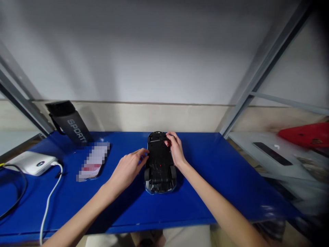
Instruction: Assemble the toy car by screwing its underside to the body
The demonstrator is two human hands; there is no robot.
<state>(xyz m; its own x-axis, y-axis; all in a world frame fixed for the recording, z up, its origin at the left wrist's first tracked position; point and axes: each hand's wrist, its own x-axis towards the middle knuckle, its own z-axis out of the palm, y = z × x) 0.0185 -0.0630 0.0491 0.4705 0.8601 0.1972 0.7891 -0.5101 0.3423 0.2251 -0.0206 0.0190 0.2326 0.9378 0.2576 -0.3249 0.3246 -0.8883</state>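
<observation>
A toy car [160, 159] lies upside down on the blue tabletop, its black underside and wheels facing up and some blue bodywork showing at the near end. My left hand [132, 164] is at the car's left side, thumb and fingertips curled against the edge. Over the far right corner, near a front wheel, my right hand [175, 149] has its fingers pinched together. Something thin and dark shows at those fingertips, too small to make out. The right palm rests along the car's right side.
On the left of the blue table [205, 202] are a smartphone [94, 161], a black SPORT bottle [73, 123] and a white box-shaped device [33, 163] with a white cable [50, 199]. Metal posts [239, 113] flank the table. A red object [305, 134] sits on a side surface at right.
</observation>
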